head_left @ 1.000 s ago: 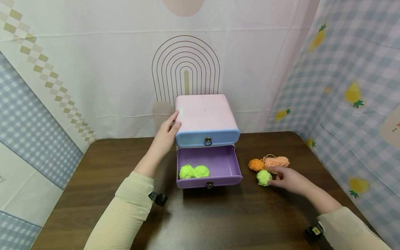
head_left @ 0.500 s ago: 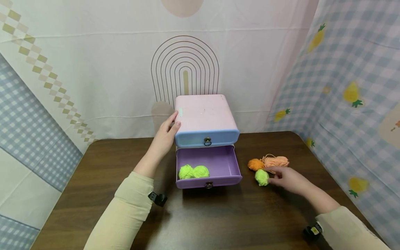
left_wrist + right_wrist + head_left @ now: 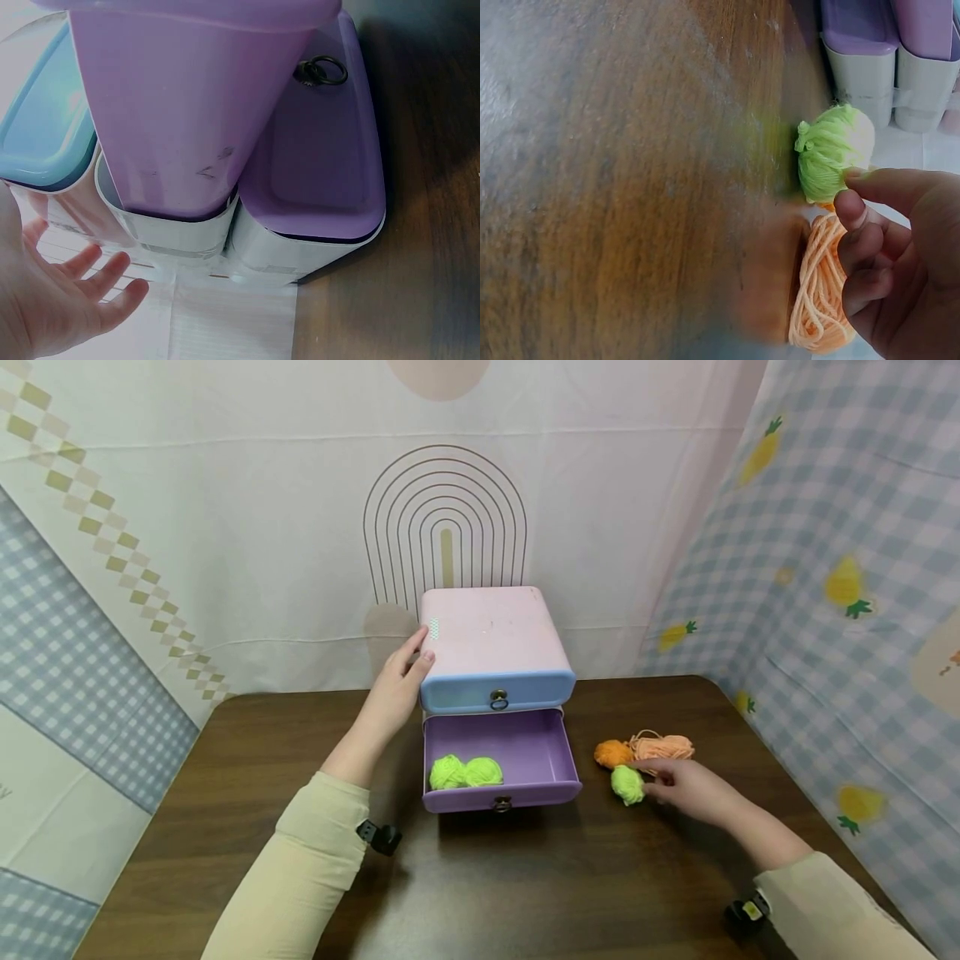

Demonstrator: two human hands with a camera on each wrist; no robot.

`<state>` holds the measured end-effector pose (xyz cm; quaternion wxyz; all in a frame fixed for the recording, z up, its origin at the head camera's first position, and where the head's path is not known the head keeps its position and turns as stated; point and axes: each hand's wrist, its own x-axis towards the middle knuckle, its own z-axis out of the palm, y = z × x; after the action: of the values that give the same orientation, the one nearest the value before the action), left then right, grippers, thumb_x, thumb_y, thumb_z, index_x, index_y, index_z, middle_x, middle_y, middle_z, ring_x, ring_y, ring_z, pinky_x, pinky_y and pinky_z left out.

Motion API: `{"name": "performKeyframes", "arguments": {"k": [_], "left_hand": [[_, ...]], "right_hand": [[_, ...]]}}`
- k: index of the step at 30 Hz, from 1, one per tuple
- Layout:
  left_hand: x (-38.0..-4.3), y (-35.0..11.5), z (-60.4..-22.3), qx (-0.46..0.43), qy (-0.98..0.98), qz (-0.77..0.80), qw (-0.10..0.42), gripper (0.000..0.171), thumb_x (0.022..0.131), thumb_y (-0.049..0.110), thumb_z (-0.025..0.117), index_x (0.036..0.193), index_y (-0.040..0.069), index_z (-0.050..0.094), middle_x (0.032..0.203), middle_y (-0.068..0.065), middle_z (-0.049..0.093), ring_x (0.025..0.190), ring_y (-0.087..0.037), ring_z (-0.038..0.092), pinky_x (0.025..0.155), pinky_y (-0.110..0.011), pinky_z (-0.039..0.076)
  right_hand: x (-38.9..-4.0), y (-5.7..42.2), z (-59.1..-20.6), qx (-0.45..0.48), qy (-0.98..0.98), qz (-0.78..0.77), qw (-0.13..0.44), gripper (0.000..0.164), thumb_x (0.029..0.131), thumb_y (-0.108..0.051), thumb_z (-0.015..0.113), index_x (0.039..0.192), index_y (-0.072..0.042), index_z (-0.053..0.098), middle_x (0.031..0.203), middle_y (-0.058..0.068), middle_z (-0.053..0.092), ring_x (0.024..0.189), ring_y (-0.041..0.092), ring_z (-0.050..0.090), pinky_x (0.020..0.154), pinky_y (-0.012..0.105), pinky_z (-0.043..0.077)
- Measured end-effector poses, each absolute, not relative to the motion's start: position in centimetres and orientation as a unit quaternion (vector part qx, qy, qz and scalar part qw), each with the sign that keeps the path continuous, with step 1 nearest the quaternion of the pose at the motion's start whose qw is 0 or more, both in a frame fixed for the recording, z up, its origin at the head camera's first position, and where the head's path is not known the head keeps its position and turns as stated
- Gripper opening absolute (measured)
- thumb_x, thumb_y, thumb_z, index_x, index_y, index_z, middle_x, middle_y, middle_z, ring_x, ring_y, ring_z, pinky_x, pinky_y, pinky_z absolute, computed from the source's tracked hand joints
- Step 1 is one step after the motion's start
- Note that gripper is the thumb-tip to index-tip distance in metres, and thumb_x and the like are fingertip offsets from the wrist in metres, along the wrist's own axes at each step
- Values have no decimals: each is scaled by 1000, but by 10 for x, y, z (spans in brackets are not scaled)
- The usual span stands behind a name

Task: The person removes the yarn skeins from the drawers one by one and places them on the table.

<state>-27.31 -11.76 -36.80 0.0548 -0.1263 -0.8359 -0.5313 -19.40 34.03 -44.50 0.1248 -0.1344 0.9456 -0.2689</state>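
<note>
A small drawer cabinet with a pink top (image 3: 487, 631) stands on the table. Its purple drawer (image 3: 536, 756) is pulled out, and two lime-green yarn balls (image 3: 483, 772) lie in the front left of it. With relaxed fingers, my left hand (image 3: 393, 689) rests against the cabinet's upper left side. My right hand (image 3: 693, 789) is at a third lime-green yarn ball (image 3: 627, 785) on the table. In the right wrist view, the thumb tip meets this ball (image 3: 832, 150), while the other fingers are loosely bent and not around it.
Behind the third ball lie an orange yarn ball (image 3: 613, 753) and a peach yarn skein (image 3: 663, 747). The blue top drawer (image 3: 457, 695) is closed, as is the lower purple drawer (image 3: 322, 165). Patterned cloths hang behind and beside the brown table (image 3: 525, 893).
The third green ball has shifted slightly left, away from my right fingers. My right hand has barely moved, and the left hand stays on the cabinet.
</note>
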Motion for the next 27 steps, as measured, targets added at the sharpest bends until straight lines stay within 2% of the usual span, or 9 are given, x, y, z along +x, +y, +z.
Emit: {"name": "performKeyframes", "arguments": {"k": [10, 17, 27], "left_hand": [[-272, -117, -368, -123, -836, -531, 57, 60, 103, 51, 43, 157, 29, 31, 156, -15, 32, 133, -33, 43, 110, -53, 33], [-272, -117, -367, -123, -838, -529, 54, 60, 103, 52, 42, 157, 30, 30, 156, -14, 31, 133, -33, 42, 110, -53, 33], [-271, -118, -366, -122, -840, -526, 56, 60, 103, 51, 43, 157, 29, 30, 156, -15, 31, 133, -33, 42, 110, -53, 32]], "right_hand": [[-192, 343, -443, -138, 945, -270, 120, 40, 97, -23, 65, 137, -17, 61, 67, -4, 55, 56, 11, 49, 49, 29, 43], [-193, 346, -438, -153, 946, -266, 109, 43, 96, -21, 66, 137, -10, 60, 71, -4, 57, 55, 10, 48, 49, 28, 44], [-196, 344, -428, -160, 938, -287, 115, 44, 96, -18, 66, 138, -6, 58, 72, -1, 58, 53, 11, 49, 48, 30, 46]]}}
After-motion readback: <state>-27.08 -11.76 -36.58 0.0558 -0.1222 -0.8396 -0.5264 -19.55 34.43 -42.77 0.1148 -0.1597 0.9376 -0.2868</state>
